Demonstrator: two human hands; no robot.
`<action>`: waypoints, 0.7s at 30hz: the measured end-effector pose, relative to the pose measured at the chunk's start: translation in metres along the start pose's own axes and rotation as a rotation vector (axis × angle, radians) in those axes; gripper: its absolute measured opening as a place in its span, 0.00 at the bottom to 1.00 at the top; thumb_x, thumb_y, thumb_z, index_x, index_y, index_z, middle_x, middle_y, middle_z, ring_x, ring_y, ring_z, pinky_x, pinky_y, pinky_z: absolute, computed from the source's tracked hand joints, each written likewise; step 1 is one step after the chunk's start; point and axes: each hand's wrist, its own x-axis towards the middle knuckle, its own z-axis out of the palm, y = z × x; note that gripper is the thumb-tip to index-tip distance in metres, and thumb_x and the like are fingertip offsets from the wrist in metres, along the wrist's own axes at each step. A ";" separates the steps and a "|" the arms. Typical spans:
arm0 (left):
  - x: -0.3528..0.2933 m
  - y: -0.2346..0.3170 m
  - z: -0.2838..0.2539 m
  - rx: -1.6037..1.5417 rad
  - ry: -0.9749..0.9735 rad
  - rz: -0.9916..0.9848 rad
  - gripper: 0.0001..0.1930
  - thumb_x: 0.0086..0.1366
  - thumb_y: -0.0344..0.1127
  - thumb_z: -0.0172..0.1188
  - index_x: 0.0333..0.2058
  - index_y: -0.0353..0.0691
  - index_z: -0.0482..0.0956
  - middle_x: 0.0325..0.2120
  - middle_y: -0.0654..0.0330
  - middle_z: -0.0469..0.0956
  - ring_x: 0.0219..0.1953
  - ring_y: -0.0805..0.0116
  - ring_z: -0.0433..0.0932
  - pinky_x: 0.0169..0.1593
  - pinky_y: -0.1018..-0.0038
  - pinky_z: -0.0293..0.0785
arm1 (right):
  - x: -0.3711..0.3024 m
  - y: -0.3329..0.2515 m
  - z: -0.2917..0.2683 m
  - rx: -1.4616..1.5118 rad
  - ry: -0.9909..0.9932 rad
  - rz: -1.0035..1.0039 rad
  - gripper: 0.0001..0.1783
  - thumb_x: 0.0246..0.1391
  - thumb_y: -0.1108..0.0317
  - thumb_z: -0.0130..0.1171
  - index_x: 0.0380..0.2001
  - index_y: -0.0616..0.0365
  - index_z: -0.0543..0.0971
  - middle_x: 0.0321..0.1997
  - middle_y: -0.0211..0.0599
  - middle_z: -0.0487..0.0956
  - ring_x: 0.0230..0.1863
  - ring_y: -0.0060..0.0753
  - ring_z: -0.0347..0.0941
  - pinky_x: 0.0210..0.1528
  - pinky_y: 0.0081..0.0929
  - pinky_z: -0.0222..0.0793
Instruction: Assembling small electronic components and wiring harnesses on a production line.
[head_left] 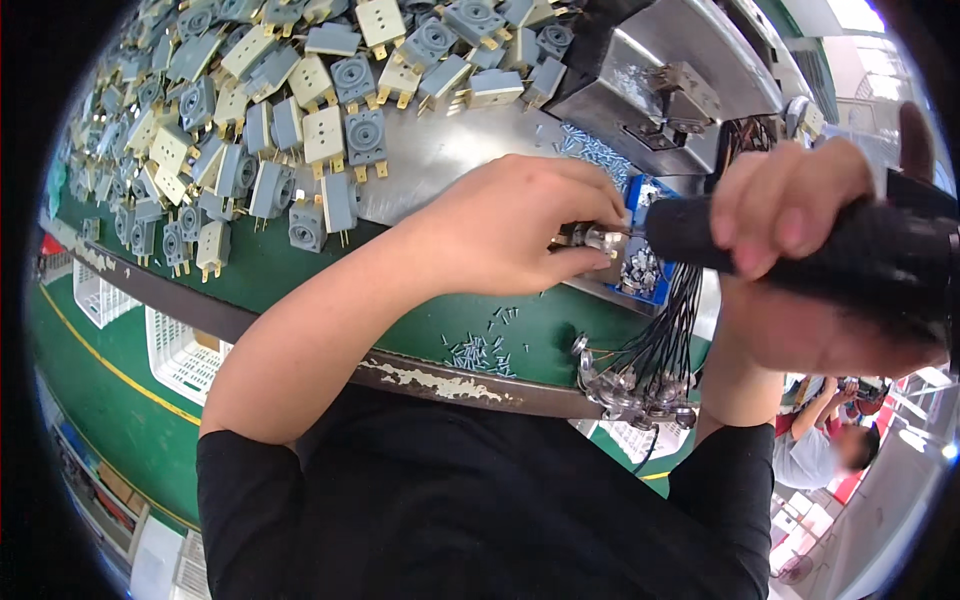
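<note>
My left hand [515, 225] is closed, pinching a small metal part [604, 240] between thumb and fingers; the fingers hide much of it. In my right hand [785, 205] is a black electric screwdriver [690, 232], its thick body running off toward the right edge. The tool's thin bit points left and reaches the held part; whether it touches a screw there is too small to tell. Just beyond the fingertips sits a blue tray [662, 290] of small shiny metal pieces. Black wires [683, 310] hang beside it, ending in round metal pieces [635, 390] near the table edge.
A large heap of grey and cream switch-like units [325, 135] with brass prongs covers the far left. Loose screws [480, 355] lie on the green table, more screws [595, 150] by a metal fixture [680, 95]. White baskets [180, 350] stand below; another person [825, 450] works at right.
</note>
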 end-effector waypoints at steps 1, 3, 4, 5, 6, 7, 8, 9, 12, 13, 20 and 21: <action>0.000 0.000 0.001 -0.010 0.034 0.031 0.15 0.58 0.38 0.72 0.42 0.39 0.87 0.43 0.58 0.85 0.44 0.53 0.85 0.48 0.62 0.82 | 0.000 -0.003 -0.001 0.011 0.097 -0.019 0.56 0.41 0.06 0.51 0.37 0.58 0.73 0.30 0.35 0.73 0.27 0.33 0.71 0.39 0.30 0.67; -0.004 0.002 0.000 0.024 0.029 0.030 0.16 0.56 0.35 0.74 0.43 0.39 0.87 0.44 0.55 0.86 0.46 0.52 0.85 0.49 0.62 0.82 | 0.001 -0.013 -0.003 0.033 0.290 -0.064 0.55 0.40 0.06 0.50 0.32 0.56 0.72 0.29 0.36 0.73 0.28 0.33 0.70 0.40 0.28 0.66; -0.005 0.004 -0.002 0.056 0.033 0.017 0.17 0.55 0.32 0.76 0.44 0.38 0.87 0.45 0.52 0.86 0.47 0.51 0.86 0.50 0.63 0.83 | 0.001 -0.018 -0.003 -0.120 0.304 0.013 0.56 0.44 0.07 0.47 0.36 0.59 0.73 0.30 0.37 0.73 0.28 0.34 0.70 0.39 0.30 0.66; -0.005 0.004 -0.002 0.058 0.024 0.031 0.17 0.55 0.32 0.76 0.44 0.38 0.87 0.45 0.52 0.86 0.47 0.51 0.86 0.50 0.63 0.83 | 0.000 -0.024 -0.003 -0.273 0.318 0.093 0.57 0.49 0.08 0.43 0.40 0.61 0.73 0.31 0.39 0.74 0.29 0.35 0.70 0.39 0.32 0.67; -0.004 0.003 0.000 0.081 0.059 0.062 0.17 0.54 0.32 0.77 0.43 0.38 0.87 0.45 0.52 0.86 0.47 0.52 0.86 0.49 0.63 0.83 | 0.002 -0.009 -0.009 0.089 0.349 -0.065 0.55 0.57 0.13 0.38 0.50 0.63 0.72 0.32 0.41 0.74 0.31 0.37 0.71 0.39 0.36 0.68; -0.003 0.006 0.003 0.098 0.093 0.090 0.17 0.54 0.32 0.77 0.42 0.39 0.87 0.46 0.53 0.86 0.46 0.52 0.87 0.49 0.63 0.84 | 0.003 -0.012 -0.011 0.133 0.400 0.016 0.53 0.63 0.17 0.35 0.58 0.62 0.70 0.32 0.42 0.74 0.31 0.38 0.72 0.39 0.39 0.70; -0.003 0.008 0.004 0.089 0.080 0.106 0.17 0.54 0.32 0.77 0.42 0.39 0.87 0.46 0.53 0.86 0.46 0.52 0.87 0.49 0.63 0.84 | -0.007 -0.004 -0.024 0.110 0.396 0.000 0.53 0.65 0.18 0.35 0.58 0.64 0.71 0.36 0.44 0.76 0.34 0.41 0.76 0.42 0.41 0.73; -0.011 0.004 0.002 0.132 0.112 0.119 0.16 0.53 0.32 0.78 0.41 0.39 0.87 0.44 0.54 0.87 0.45 0.53 0.87 0.48 0.63 0.84 | 0.032 -0.017 0.048 -0.237 0.938 0.171 0.47 0.69 0.24 0.36 0.64 0.60 0.65 0.23 0.38 0.73 0.19 0.32 0.71 0.24 0.30 0.71; -0.001 0.011 0.008 0.134 0.175 0.233 0.15 0.52 0.33 0.79 0.38 0.41 0.87 0.38 0.57 0.87 0.41 0.56 0.87 0.45 0.64 0.83 | 0.010 -0.013 0.020 -0.179 0.949 0.142 0.50 0.67 0.22 0.39 0.68 0.59 0.63 0.26 0.41 0.75 0.23 0.35 0.74 0.27 0.32 0.74; -0.003 0.011 0.009 0.126 0.225 0.254 0.14 0.51 0.35 0.79 0.36 0.42 0.86 0.34 0.59 0.87 0.39 0.57 0.87 0.42 0.64 0.83 | -0.004 -0.001 -0.001 -0.170 0.766 0.104 0.50 0.67 0.22 0.37 0.63 0.63 0.67 0.34 0.44 0.77 0.32 0.40 0.77 0.38 0.38 0.75; -0.006 0.011 0.015 0.118 0.165 0.227 0.12 0.50 0.34 0.80 0.33 0.41 0.87 0.33 0.58 0.87 0.41 0.56 0.88 0.42 0.65 0.84 | -0.022 0.000 -0.003 -0.293 0.474 0.039 0.45 0.74 0.32 0.31 0.58 0.70 0.72 0.52 0.51 0.81 0.53 0.47 0.82 0.61 0.47 0.76; -0.008 0.012 0.014 0.090 0.155 0.177 0.13 0.50 0.34 0.80 0.33 0.41 0.87 0.33 0.57 0.87 0.42 0.56 0.88 0.43 0.65 0.84 | -0.023 -0.001 -0.002 -0.343 0.455 0.036 0.44 0.75 0.34 0.31 0.59 0.71 0.71 0.53 0.52 0.81 0.54 0.47 0.81 0.62 0.47 0.75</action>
